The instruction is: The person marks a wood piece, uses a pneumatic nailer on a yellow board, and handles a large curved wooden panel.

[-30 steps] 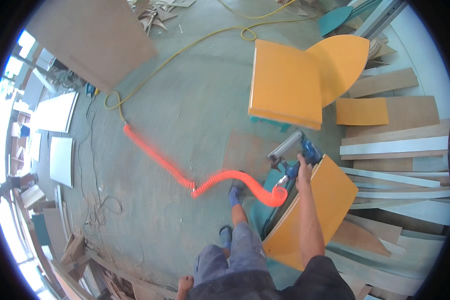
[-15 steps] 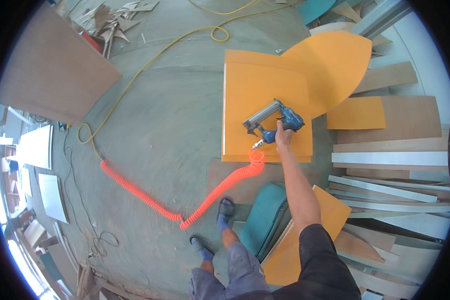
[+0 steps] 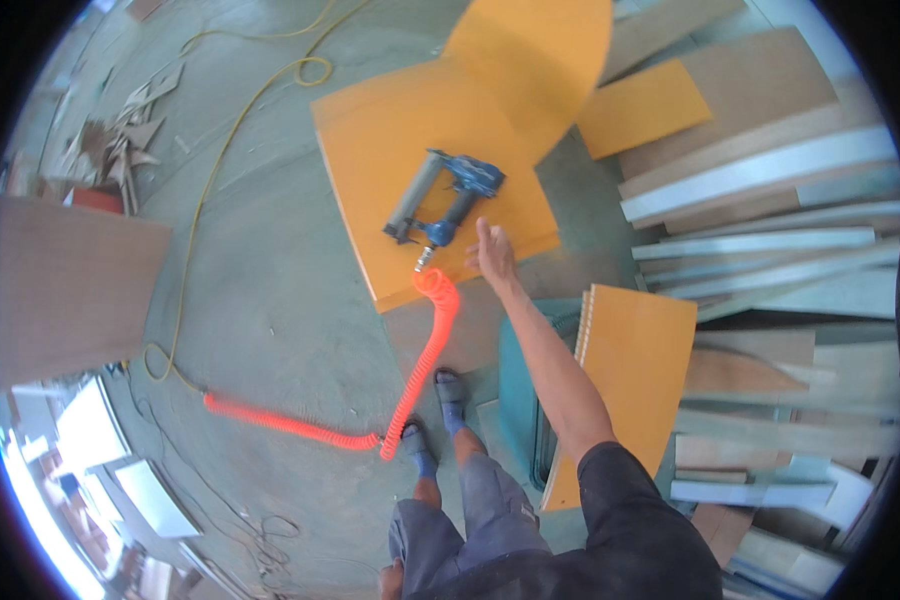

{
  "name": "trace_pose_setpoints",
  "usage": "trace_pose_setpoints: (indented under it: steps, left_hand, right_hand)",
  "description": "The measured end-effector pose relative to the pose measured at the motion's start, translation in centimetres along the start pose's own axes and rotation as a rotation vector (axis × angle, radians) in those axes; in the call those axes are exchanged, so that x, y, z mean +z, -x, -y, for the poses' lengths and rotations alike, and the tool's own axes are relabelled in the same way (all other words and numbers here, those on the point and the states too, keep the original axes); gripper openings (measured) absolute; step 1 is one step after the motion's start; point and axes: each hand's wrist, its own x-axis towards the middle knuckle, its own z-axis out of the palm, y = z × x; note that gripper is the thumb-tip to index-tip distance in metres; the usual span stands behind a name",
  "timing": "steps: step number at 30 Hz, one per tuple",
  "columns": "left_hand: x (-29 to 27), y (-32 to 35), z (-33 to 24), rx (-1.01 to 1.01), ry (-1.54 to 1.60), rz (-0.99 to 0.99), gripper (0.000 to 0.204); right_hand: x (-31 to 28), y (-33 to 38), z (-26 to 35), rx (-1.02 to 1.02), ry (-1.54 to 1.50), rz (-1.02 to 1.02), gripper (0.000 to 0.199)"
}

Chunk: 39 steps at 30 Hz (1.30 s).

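Observation:
A blue and grey air nail gun [image 3: 457,205] lies on its side on the stack of orange-yellow boards [image 3: 370,150]. Just off its handle is my right hand [image 3: 492,255], empty, with thumb and fingers apart over the near edge of the boards. A coiled orange air hose [image 3: 432,350] joins the metal fitting at the base of the gun's handle and runs down to the floor. Only a small part of my left hand [image 3: 391,580] shows at the lower edge, beside my leg; its fingers cannot be made out.
A teal padded stool or case [image 3: 520,385] and an upright orange board [image 3: 640,370] stand close to my right leg. Many wood strips and offcuts [image 3: 760,250] lie along the right. A yellow hose [image 3: 200,200] crosses the floor; a large brown panel [image 3: 70,290] is at left.
My right hand has let go of the nail gun and drawn back from it. The gun stays on the boards. My left hand has come into view below, and the view has turned.

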Motion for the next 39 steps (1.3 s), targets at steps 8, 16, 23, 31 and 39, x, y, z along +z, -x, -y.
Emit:
trace_pose_setpoints:
  steps: [8,16,23,31,39]
  left_hand:
    - [-7.9,4.9,-5.2,0.118,0.136,0.153,0.066]
    - [-16.0,3.1,-8.3,0.206,0.154,0.480,0.055]
    - [-12.8,5.9,-19.9,0.573,0.496,0.262,0.039]
    - [2.4,5.3,-19.2,0.520,0.008,0.470,0.034]
    - [17.9,-8.1,-22.5,0.853,0.264,0.535,0.023]
  right_hand:
    - [-7.8,24.8,-17.5,0.259,-0.194,-0.062,0.040]
    - [-19.0,64.5,-41.2,0.906,0.454,0.135,0.031]
    - [-21.8,76.9,-42.6,1.165,-0.137,-0.386,0.022]
    - [-26.4,68.8,-41.4,0.576,-0.026,-0.467,0.030]
    - [-45.2,60.7,-42.1,0.306,0.221,-0.766,0.037]
